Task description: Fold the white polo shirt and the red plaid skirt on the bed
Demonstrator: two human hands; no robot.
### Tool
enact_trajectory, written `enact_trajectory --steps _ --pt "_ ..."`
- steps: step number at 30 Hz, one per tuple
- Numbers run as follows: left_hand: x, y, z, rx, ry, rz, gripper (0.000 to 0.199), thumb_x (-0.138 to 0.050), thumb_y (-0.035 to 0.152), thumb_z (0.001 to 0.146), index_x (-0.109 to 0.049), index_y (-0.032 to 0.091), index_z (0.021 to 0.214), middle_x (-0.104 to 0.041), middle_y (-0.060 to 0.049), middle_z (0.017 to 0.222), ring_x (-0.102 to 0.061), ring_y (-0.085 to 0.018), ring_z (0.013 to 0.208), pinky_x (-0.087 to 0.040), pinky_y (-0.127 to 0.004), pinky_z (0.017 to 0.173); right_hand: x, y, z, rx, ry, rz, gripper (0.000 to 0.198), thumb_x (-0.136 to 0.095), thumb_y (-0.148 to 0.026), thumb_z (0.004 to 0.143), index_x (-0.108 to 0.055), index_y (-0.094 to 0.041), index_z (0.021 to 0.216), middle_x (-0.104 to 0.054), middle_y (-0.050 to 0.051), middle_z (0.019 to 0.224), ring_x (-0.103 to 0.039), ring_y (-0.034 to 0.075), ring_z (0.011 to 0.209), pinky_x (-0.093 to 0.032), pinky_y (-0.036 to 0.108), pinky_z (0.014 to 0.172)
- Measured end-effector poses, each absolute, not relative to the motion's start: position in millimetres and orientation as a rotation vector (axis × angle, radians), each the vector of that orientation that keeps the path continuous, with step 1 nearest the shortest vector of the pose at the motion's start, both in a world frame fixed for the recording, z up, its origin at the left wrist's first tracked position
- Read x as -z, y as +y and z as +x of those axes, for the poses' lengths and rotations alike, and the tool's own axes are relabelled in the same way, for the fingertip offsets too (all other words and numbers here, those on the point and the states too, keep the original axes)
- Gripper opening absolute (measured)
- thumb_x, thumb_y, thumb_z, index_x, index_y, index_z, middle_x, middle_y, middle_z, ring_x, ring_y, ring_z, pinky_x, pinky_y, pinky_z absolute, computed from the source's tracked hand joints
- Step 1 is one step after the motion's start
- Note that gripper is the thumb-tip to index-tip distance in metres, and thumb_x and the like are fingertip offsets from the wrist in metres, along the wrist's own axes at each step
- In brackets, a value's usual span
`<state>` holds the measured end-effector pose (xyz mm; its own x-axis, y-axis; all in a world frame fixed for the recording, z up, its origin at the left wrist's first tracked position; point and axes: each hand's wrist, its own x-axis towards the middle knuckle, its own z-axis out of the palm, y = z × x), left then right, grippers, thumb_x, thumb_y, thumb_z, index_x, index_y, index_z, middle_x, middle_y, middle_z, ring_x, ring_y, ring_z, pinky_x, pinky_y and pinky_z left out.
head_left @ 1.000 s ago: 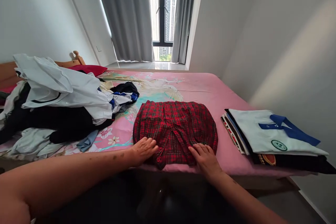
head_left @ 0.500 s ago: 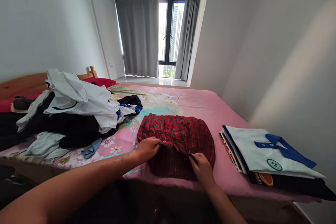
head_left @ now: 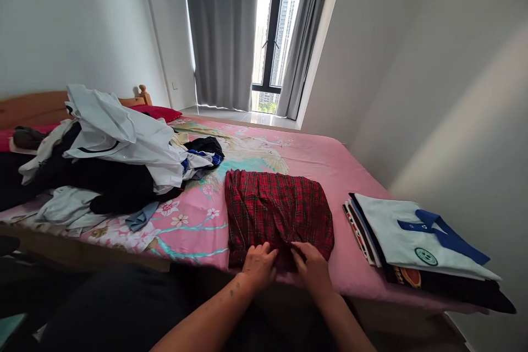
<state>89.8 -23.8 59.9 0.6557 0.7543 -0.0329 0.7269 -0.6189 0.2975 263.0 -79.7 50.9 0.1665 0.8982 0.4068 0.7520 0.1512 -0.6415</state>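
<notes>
White wall running along left. Loose clothes pile (head_left: 103, 159) lying on left part of bed (head_left: 355, 176), over pink floral sheet. Grey curtains (head_left: 225, 33) hanging beside window (head_left: 274, 27) at back. Red plaid garment (head_left: 278, 212) lying folded near bed's front edge, mid-bed. Left hand (head_left: 259, 265) and right hand (head_left: 312, 265) pressing its near hem, fingers curled on cloth, grip partly closed. Folded clothes stack (head_left: 421, 242) sitting right, near wall.

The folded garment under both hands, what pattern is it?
Red plaid with dark checks; the folded garment shows best in the head view.
</notes>
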Motion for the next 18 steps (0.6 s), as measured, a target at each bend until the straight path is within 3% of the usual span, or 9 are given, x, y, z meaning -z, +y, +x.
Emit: enact_trajectory --steps 2,4,6,8,13,18 --pt "-70 -16 87 -0.088 1.134 2.529 0.057 -0.057 0.032 0.068 -0.059 0.021 0.123 -0.058 -0.015 0.111 -0.058 -0.034 0.097 -0.042 -0.048 0.083 -59 -78 259 -0.157 -1.598 -1.615 0.020 -0.049 -0.027 0.088 -0.064 -0.019 0.097 -0.065 0.007 0.095 -0.059 0.021 0.091 -0.044 0.037 0.086" --pt "-80 -3 84 -0.041 1.029 2.426 0.048 -0.059 0.031 0.066 -0.066 0.024 0.113 -0.065 -0.008 0.098 -0.063 -0.027 0.086 -0.048 -0.037 0.074 -62 -79 254 -0.147 -1.678 -1.658 0.016 -0.050 -0.022 0.085 -0.064 -0.019 0.091 -0.065 0.006 0.091 -0.059 0.021 0.089 -0.044 0.036 0.083" --pt "-87 14 85 -0.084 0.969 2.323 0.037 -0.055 0.024 0.070 -0.069 0.026 0.104 -0.068 0.000 0.087 -0.064 -0.018 0.078 -0.049 -0.026 0.068 -58 -84 250 -0.197 -1.790 -1.735 0.019 -0.049 -0.015 0.081 -0.066 -0.021 0.089 -0.066 0.005 0.089 -0.059 0.021 0.088 -0.043 0.036 0.080" --pt "-89 32 91 -0.209 1.034 2.269 0.035 -0.048 0.013 0.073 -0.069 0.021 0.100 -0.069 0.000 0.089 -0.063 -0.014 0.083 -0.048 -0.022 0.073 -52 -88 249 -0.261 -1.828 -1.780 0.024 -0.047 -0.014 0.081 -0.067 -0.023 0.090 -0.067 0.003 0.090 -0.060 0.022 0.088 -0.043 0.036 0.079" --pt "-79 70 115 -0.424 1.313 2.239 0.026 -0.043 0.008 0.080 -0.066 0.015 0.093 -0.064 -0.007 0.103 -0.058 -0.015 0.098 -0.044 -0.024 0.086 -55 -81 260 -0.382 -1.541 -1.700 0.024 -0.045 -0.034 0.087 -0.065 -0.019 0.089 -0.066 0.006 0.090 -0.060 0.021 0.086 -0.044 0.033 0.079" --pt "-62 93 131 -0.447 1.477 2.217 0.015 -0.058 0.021 0.077 -0.059 0.017 0.092 -0.062 -0.007 0.102 -0.057 -0.021 0.099 -0.043 -0.030 0.084 -75 -67 272 -0.532 -1.284 -1.657 0.035 -0.046 -0.049 0.085 -0.063 -0.018 0.089 -0.065 0.005 0.083 -0.058 0.021 0.079 -0.043 0.030 0.073"
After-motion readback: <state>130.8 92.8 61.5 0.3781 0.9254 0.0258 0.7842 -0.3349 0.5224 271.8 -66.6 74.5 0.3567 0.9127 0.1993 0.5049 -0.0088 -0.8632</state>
